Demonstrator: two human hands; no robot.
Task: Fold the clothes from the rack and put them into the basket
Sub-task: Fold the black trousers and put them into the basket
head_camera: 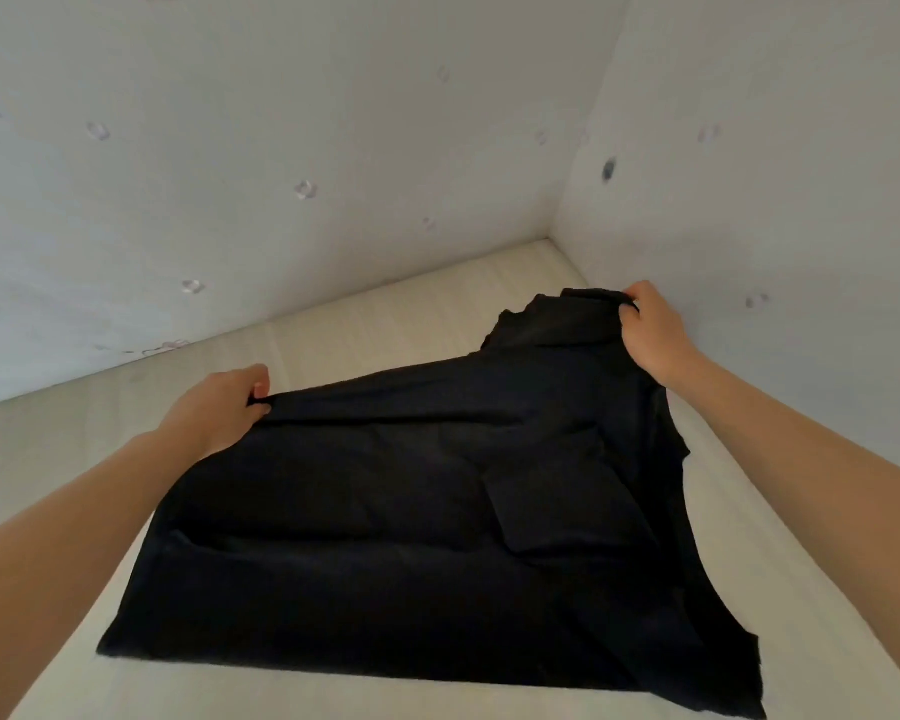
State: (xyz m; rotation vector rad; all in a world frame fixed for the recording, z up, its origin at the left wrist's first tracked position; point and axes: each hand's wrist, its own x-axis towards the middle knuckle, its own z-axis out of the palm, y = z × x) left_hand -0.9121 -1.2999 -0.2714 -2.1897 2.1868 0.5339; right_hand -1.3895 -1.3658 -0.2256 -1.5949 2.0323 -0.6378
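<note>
— So, what takes up most of the view?
— Two pale walls (pixel 292 148) with a faint flower print, meeting in a corner at the upper right, and below them a cream bed surface (pixel 385 324) that runs right into that corner.
— And the garment?
— A black garment (pixel 437 511) lies spread over the bed surface, its near edge flat towards the camera, its far edge lifted a little between the two hands. A flap of the same cloth, perhaps a pocket or a folded part, sits right of its middle; I cannot tell which.
— The hands, then?
— Well apart, one at each far corner of the cloth. The left hand (pixel 219 407) pinches the far left edge, thumb on top and fingers curled under the hem. The right hand (pixel 650 330) grips a bunched corner near the right wall, fingers curled round the cloth.
— Is the garment folded?
— Not neatly; it looks mostly open, with creases across it.
</note>
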